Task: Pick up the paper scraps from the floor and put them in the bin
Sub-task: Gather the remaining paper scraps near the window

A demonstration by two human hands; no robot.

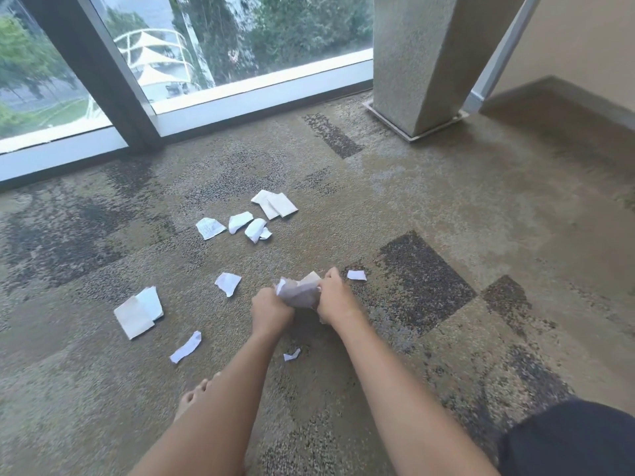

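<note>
Mottled tan-and-dark carpet floor point(429, 207), bounded at far edge by window glass point(240, 36) w/ white sill and dark frame post point(99, 70); speckled concrete pillar point(415, 63) at far right, beige wall beyond. Wide open carpet to right and near left.

Both hands low at centre, close together: left hand point(271, 312) and right hand point(335, 297) clamped on a crumpled wad of paper point(298, 293), fingers curled tight around it, just above carpet. No bin in view.

Loose white paper scraps scattered on floor: folded cluster point(275, 204) at far centre, three torn pcs point(237, 226) just nearer, one curled scrap point(227, 283) left of hands, flat folded sheets point(137, 312) at left, narrow strip point(185, 347) near left, tiny bit point(292, 354) between forearms, small pc point(356, 275) just right of right hand. Edges ragged, some w/ faint writing.

Bare foot point(194, 396) on carpet, near left; dark shorts point(570, 441) at near right corner.
</note>
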